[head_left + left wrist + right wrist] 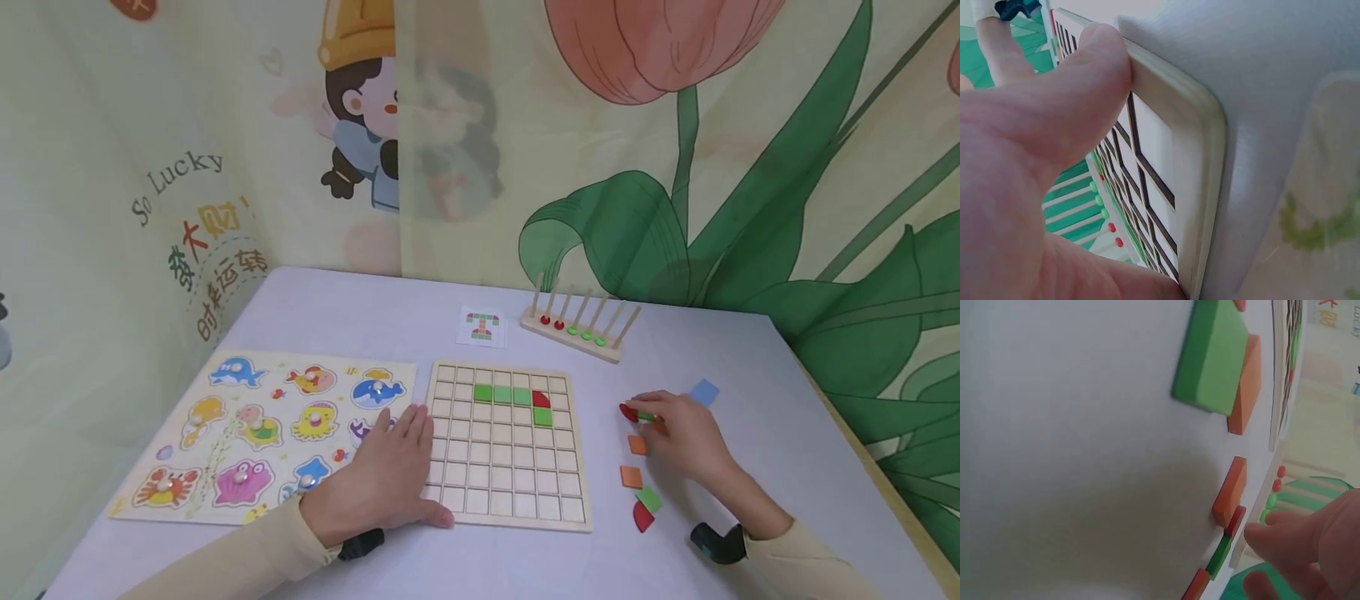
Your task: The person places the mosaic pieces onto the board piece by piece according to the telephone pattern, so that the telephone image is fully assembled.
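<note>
My left hand [390, 467] lies over the left edge of a wooden grid board [585, 467], fingers extended and thumb at its near edge. In the left wrist view, the thumb [1107, 50] rests on the board's frame [1200, 156]. Green squares [483, 392] and a red quarter-round piece [541, 399] sit in the board's upper cells. Right of the board, my right hand [690, 437] reaches down to another red quarter-round piece [628, 412] beside a green piece [645, 416]. In the right wrist view, its fingertips are right by this red piece [1235, 520], which lies on the table.
Near my right hand lie orange squares [631, 477], a green square [649, 499], a red quarter-round [642, 517] and a blue piece [705, 392]. A pattern card [482, 327] and a peg rack [570, 333] with beads stand behind the board. A sea-animal puzzle [277, 392] lies left.
</note>
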{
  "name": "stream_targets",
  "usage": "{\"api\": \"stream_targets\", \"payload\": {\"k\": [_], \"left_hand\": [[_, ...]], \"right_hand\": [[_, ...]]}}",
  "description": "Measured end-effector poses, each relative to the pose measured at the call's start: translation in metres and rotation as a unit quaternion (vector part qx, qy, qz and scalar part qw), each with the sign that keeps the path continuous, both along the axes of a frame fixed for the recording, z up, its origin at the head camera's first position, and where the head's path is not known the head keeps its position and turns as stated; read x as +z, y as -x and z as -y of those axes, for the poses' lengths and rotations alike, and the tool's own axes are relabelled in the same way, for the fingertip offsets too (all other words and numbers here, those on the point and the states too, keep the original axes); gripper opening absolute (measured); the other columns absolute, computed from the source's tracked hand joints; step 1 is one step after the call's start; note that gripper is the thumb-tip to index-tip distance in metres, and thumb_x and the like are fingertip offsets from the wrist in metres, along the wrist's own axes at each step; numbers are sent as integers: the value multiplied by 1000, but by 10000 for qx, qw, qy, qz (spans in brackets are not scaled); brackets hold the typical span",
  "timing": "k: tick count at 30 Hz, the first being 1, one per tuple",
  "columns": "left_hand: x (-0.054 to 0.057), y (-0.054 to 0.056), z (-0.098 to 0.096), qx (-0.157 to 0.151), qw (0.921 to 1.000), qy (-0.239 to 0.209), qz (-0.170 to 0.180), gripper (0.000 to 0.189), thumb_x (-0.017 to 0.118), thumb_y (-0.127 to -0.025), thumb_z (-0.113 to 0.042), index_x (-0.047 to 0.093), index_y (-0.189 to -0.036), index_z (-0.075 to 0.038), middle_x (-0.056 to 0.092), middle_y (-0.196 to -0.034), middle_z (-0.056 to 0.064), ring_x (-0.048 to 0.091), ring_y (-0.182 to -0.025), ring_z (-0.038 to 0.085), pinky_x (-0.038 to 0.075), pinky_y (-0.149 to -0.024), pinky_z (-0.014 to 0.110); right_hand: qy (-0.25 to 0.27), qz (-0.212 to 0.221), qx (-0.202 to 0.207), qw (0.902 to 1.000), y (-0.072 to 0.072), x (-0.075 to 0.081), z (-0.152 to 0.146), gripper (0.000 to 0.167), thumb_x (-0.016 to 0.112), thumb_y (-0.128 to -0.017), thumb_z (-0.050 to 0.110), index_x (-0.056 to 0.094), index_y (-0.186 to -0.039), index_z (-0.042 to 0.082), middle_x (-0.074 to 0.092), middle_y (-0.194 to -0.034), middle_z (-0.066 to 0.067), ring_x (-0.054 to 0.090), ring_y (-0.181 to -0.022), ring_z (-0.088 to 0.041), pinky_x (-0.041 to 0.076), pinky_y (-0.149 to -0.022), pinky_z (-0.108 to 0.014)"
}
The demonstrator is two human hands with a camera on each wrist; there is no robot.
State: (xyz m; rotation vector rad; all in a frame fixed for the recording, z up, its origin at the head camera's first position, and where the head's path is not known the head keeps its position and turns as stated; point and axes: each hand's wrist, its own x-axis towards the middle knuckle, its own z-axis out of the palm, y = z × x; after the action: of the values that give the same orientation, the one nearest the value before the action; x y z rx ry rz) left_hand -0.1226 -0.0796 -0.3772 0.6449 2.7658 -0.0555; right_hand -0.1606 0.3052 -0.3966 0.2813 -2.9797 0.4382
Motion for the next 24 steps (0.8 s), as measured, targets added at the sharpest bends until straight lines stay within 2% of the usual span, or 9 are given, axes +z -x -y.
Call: {"api": "stream_targets", "payload": {"k": [5, 9, 16, 24], "left_hand": [[0, 0, 0, -6, 10000, 12, -3, 121, 68, -75, -81, 39, -154, 5, 34, -165, 22, 28, -157, 36, 25, -127, 57], [-1, -1, 0, -15, 10000, -7, -8, 121, 68, -75, -82, 40, -154, 5, 34, -165, 22, 28, -157, 36, 25, -127, 57], [0, -1, 0, -14, 10000, 4, -43, 121, 69, -75, -81, 40, -154, 5, 35, -165, 22, 29, -157, 36, 25, -127, 56], [0, -1, 1, -57, 9999, 34, -113, 121, 67, -75, -83, 41, -153, 5, 36, -165, 22, 30, -156, 36, 27, -127, 56]], "right_hand": [[-414, -78, 118, 9990, 7, 1, 5, 40, 77, -80, -5, 77, -119, 5, 74, -122, -18, 62, -97, -33, 49, -69, -31], [-549, 87, 116, 9984, 9, -1, 4, 40, 75, -79, -7, 79, -116, 6, 75, -117, -17, 61, -96, -32, 48, -69, -32], [-474, 307, 153, 9983, 14, 0, 4, 37, 82, -80, 0, 78, -116, 6, 74, -105, -15, 58, -85, -24, 49, -63, -28], [-341, 536, 200, 9978, 17, -2, 8, 39, 85, -81, 8, 77, -119, 4, 71, -96, -11, 55, -80, -18, 47, -60, -21]]}}
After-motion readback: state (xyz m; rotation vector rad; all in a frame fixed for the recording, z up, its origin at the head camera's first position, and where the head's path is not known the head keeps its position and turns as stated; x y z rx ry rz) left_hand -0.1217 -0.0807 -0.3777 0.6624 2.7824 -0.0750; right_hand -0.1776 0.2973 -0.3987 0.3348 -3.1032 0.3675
